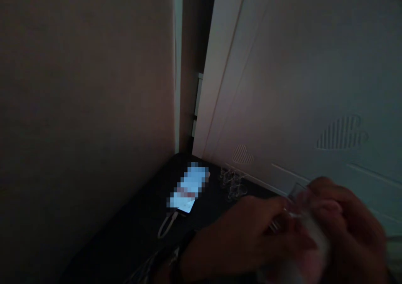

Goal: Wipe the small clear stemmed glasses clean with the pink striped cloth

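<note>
My left hand reaches in from the bottom middle, with a dark band at its wrist and its fingers closed. To its right, my right hand is curled, its thumb and fingertips close to the left ones. Between the two hands is a pale pink and white soft item, like cloth or a thin bag. A clear shiny plastic piece sticks up between the fingertips. Dim light and blur hide the exact kind of both, and whether they are joined.
On the dark surface lies a lit phone with a white cable plugged in. Several small clear plastic pieces lie near a white panel with heart patterns. A wall rises on the left.
</note>
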Motion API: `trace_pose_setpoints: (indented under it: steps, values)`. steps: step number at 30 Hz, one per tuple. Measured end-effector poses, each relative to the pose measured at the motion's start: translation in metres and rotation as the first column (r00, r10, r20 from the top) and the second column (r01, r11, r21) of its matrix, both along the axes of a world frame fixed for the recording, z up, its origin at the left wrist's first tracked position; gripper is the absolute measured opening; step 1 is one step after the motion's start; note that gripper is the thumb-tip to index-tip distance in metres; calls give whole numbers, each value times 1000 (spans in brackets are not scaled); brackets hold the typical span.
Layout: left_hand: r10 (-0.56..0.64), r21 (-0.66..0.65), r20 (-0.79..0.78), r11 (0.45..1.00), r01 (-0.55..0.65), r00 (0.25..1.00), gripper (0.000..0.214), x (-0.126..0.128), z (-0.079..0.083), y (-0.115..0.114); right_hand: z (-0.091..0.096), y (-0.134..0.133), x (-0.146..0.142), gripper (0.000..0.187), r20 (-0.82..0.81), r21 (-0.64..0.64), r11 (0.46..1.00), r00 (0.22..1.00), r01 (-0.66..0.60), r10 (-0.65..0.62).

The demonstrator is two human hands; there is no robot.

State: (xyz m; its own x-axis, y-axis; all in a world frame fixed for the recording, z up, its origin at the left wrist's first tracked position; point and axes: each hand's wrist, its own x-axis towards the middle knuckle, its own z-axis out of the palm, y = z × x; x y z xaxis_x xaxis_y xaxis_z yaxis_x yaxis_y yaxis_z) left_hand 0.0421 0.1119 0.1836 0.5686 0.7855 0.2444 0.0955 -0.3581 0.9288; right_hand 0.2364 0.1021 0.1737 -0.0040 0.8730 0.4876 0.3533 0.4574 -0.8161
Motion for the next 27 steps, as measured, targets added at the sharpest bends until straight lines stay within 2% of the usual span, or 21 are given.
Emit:
trace_pose_setpoints:
  steps: [1,3,7,10,12,16,22,27]
  values:
    - [33,-11,12,999,-33,999,33,3,-15,7,3,13,-11,3,17,-20,1000,1000,-4,4]
    - [129,-51,3,990,-129,992,37,10,-51,19,-15,32,-25,5,65,-89,996,998,-1,7]
    - [284,-121,-49,950,-287,958,25,23,-122,33,-91,45,-32,17,106,-171,985,994,37,-19]
    - [343,-130,-95,927,-353,935,24,25,-150,34,-130,43,-38,24,86,-180,977,991,113,-99]
    - [376,-123,-111,913,-388,920,24,24,-157,33,-138,40,-44,25,71,-172,971,986,163,-153]
    - [391,-103,-125,909,-404,912,24,21,-156,30,-139,36,-51,26,57,-151,963,975,221,-215]
    - [349,-67,-151,930,-362,925,23,19,-153,27,-144,31,-49,25,41,-134,951,961,278,-274]
    - [316,-3,-217,946,-324,924,22,16,-153,26,-148,25,-46,25,-16,-184,939,954,292,-300]
